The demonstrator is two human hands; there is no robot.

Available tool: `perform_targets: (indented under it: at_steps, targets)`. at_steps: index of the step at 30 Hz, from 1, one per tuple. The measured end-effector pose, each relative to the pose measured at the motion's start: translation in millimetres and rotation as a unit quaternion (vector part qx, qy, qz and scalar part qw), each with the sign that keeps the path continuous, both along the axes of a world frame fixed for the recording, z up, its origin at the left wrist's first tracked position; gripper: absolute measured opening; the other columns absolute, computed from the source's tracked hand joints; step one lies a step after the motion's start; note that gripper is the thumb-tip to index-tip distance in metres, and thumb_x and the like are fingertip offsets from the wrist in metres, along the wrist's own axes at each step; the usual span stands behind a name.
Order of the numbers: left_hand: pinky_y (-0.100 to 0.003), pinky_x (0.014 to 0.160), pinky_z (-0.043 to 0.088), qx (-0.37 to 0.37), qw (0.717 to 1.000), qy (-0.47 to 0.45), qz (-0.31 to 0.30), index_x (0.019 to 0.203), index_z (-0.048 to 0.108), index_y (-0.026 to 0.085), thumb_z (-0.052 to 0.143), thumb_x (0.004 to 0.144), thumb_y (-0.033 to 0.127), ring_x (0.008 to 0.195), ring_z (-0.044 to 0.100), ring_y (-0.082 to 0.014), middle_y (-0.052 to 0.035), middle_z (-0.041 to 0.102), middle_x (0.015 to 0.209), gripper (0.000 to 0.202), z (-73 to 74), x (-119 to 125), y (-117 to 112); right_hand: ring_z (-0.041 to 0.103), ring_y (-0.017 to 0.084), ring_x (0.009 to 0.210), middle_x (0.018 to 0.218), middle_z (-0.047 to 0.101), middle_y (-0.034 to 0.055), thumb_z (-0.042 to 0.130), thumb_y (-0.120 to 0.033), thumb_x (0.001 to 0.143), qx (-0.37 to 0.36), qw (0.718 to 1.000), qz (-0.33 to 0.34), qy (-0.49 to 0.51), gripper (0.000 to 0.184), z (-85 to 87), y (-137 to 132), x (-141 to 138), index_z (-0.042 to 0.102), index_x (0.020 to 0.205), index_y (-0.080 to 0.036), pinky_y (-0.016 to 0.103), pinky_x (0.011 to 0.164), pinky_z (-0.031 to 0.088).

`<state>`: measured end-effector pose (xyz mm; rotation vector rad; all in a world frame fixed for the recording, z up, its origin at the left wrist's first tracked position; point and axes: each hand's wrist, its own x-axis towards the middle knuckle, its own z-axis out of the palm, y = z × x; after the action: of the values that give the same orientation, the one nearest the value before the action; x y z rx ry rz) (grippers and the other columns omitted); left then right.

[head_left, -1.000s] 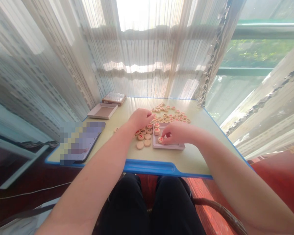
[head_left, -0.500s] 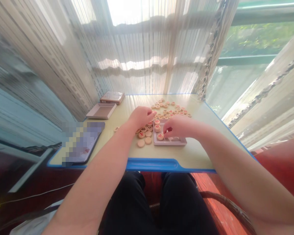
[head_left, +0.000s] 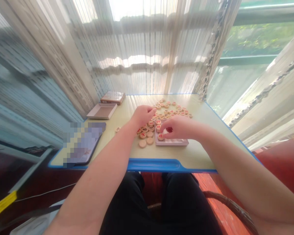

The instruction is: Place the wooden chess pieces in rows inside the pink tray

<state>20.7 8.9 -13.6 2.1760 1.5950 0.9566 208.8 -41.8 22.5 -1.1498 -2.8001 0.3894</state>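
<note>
The right hand (head_left: 178, 126) reaches into the box (head_left: 172, 143) over its right side. Its thumb and forefinger are bent toward each other with a gap between them, their tips at the front piece (head_left: 160, 137), which lies by the box's left wall; I cannot tell whether they grip it. Two more pieces (head_left: 158, 125) with red characters lie in the box along that same wall, farther back.

The left hand (head_left: 143, 116) is just beyond the box's back left corner, its fingers curled in and close together. What they hold, if anything, I cannot tell.

Just left of the box is a cluster (head_left: 143, 134), some pieces marked red, some dark, three showing blank tops. Behind the box spreads a larger scatter (head_left: 171, 113), partly hidden by the hands. A lone piece (head_left: 117, 129) lies well left of the box, beside the left forearm.

Farther left of the box is a tablet (head_left: 88, 148), partly pixelated; behind and left of it, a tray (head_left: 102, 111) and a case (head_left: 112, 97). All rest on the blue-edged surface (head_left: 198, 153).
</note>
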Motion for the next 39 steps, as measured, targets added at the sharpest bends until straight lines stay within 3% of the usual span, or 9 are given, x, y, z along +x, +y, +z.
perform_targets:
  at_steps: [8, 17, 25, 27, 32, 35, 37, 39]
  targets:
    - [-0.028, 0.052, 0.028, 0.014, 1.0, -0.002, 0.016, 0.056, 0.058, 0.017, 0.045, 0.084, 0.04, 0.049, 0.042, -0.0127, 0.0008, 0.047, 0.047, 0.038, -0.2, -2, 2, 0.047, 0.009, 0.054, 0.066, 0.065, -0.0033, 0.061, -0.031, 0.075, -0.002, 1.0, 0.0, -0.025, 0.016, -5.5, 2, -4, 0.075, 0.084, -0.028, 0.023, 0.054, 0.03]
    - [-0.03, 0.052, 0.021, 0.051, 0.994, 0.101, 0.003, 0.047, 0.04, 0.019, 0.043, 0.084, 0.041, 0.048, 0.032, -0.0126, 0.0007, 0.037, 0.043, 0.043, -2.0, -6, 3, 0.048, 0.009, 0.055, 0.067, 0.065, -0.003, 0.059, -0.03, 0.077, 0.006, 1.0, 0.001, -0.014, 0.017, -10.7, 7, -3, 0.075, 0.084, -0.027, 0.023, 0.055, 0.031]
    - [-0.028, 0.052, 0.024, 0.02, 0.999, 0.022, 0.028, 0.05, 0.049, 0.018, 0.043, 0.083, 0.042, 0.05, 0.037, -0.0122, 0.0006, 0.045, 0.046, 0.041, 0.6, -7, 3, 0.052, 0.011, 0.06, 0.07, 0.066, -0.0007, 0.058, -0.033, 0.078, -0.004, 0.998, -0.008, 0.056, 0.019, -2.5, 10, 6, 0.073, 0.084, -0.023, 0.023, 0.059, 0.034]
    - [-0.028, 0.052, 0.025, 0.014, 0.999, 0.012, 0.037, 0.05, 0.049, 0.018, 0.043, 0.082, 0.041, 0.05, 0.038, -0.0125, 0.0013, 0.042, 0.045, 0.04, 0.5, -7, 3, 0.054, 0.012, 0.064, 0.073, 0.068, 0.0009, 0.054, -0.033, 0.081, 0.018, 0.995, -0.051, 0.085, 0.023, -2.2, 18, 11, 0.073, 0.086, -0.021, 0.024, 0.061, 0.036]
    - [-0.028, 0.052, 0.025, 0.028, 0.999, 0.014, 0.027, 0.049, 0.04, 0.019, 0.045, 0.08, 0.038, 0.051, 0.035, -0.0121, 0.0022, 0.038, 0.047, 0.037, -0.1, -6, 2, 0.057, 0.017, 0.073, 0.08, 0.068, 0.005, 0.046, -0.032, 0.084, 0.105, 0.959, -0.237, 0.111, 0.034, -17.7, 54, 32, 0.07, 0.104, -0.019, 0.028, 0.067, 0.04]
    - [-0.028, 0.053, 0.026, 0.029, 0.999, 0.019, 0.017, 0.049, 0.038, 0.019, 0.046, 0.079, 0.036, 0.052, 0.038, -0.0123, 0.0021, 0.039, 0.047, 0.035, -0.7, -4, 0, 0.058, 0.021, 0.093, 0.103, 0.067, 0.0086, 0.047, -0.031, 0.084, 0.13, 0.947, -0.285, 0.072, 0.034, -31.1, 73, 47, 0.07, 0.107, -0.02, 0.031, 0.081, 0.042]
    - [-0.028, 0.053, 0.026, 0.026, 0.999, 0.023, 0.019, 0.049, 0.037, 0.019, 0.045, 0.08, 0.035, 0.052, 0.039, -0.0124, 0.002, 0.04, 0.047, 0.036, -1.1, -4, 0, 0.051, 0.028, 0.112, 0.122, 0.06, 0.0107, 0.05, -0.035, 0.084, 0.152, 0.922, -0.356, 0.033, 0.039, -38.3, 81, 55, 0.067, 0.116, -0.022, 0.038, 0.092, 0.038]
    - [-0.028, 0.053, 0.026, 0.025, 0.999, 0.035, 0.016, 0.049, 0.038, 0.019, 0.045, 0.081, 0.036, 0.052, 0.038, -0.0125, 0.002, 0.04, 0.047, 0.037, -1.3, -3, -1, 0.047, 0.033, 0.119, 0.131, 0.054, 0.0133, 0.047, -0.041, 0.085, 0.129, 0.896, -0.425, 0.004, 0.046, -43.5, 87, 59, 0.061, 0.125, -0.021, 0.045, 0.096, 0.036]
